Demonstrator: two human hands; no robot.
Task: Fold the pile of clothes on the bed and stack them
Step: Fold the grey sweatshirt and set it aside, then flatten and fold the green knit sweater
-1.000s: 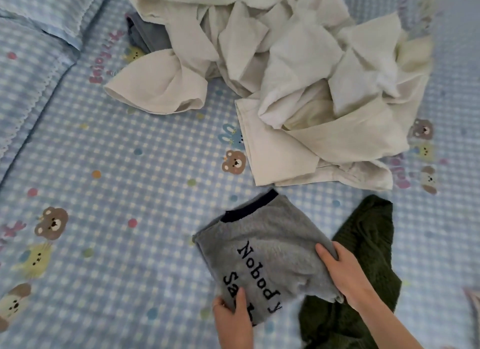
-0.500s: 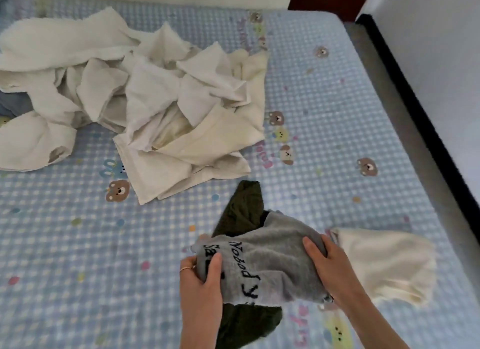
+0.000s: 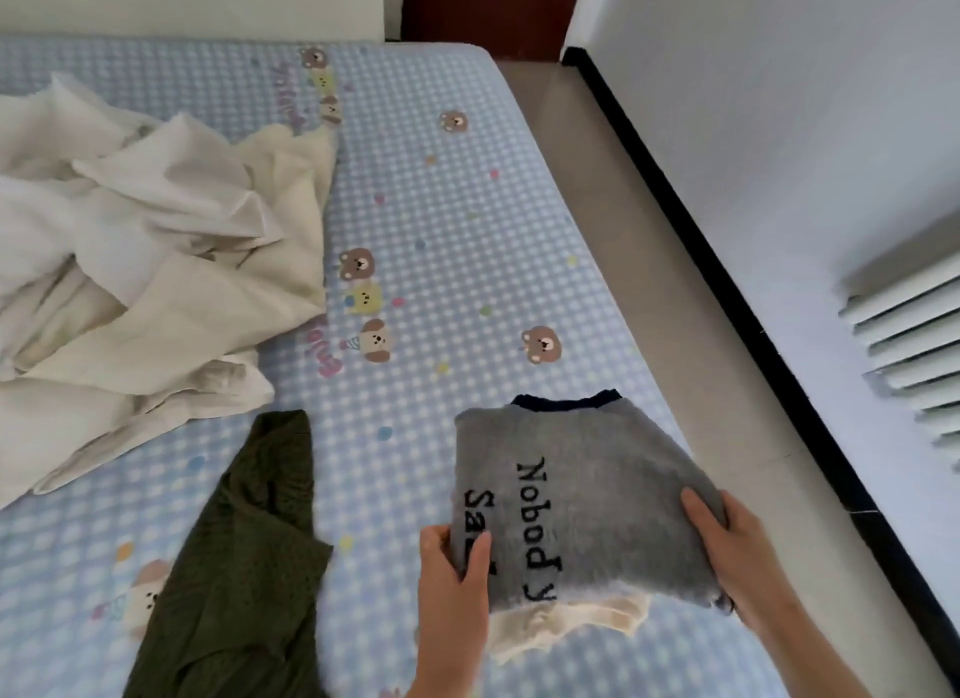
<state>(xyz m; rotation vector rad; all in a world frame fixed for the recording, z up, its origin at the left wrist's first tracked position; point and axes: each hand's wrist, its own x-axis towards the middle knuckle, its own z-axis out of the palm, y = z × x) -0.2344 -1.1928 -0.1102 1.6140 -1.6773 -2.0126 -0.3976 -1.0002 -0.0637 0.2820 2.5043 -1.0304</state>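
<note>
Stacking step: folded grey sweater [image 3: 582, 500] pinched at both near corners by left hand [image 3: 457, 578] and right hand [image 3: 737, 557], over cream garment [image 3: 540, 630] by bed [image 3: 467, 219] right edge. Next: lower squarely, release.

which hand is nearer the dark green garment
Left. The left hand grips the grey sweater's edge beside the dark green garment; the right hand grips the sweater's far side.

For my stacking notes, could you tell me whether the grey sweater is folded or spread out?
Folded: the grey sweater is a compact rectangle, held between both hands.
</note>
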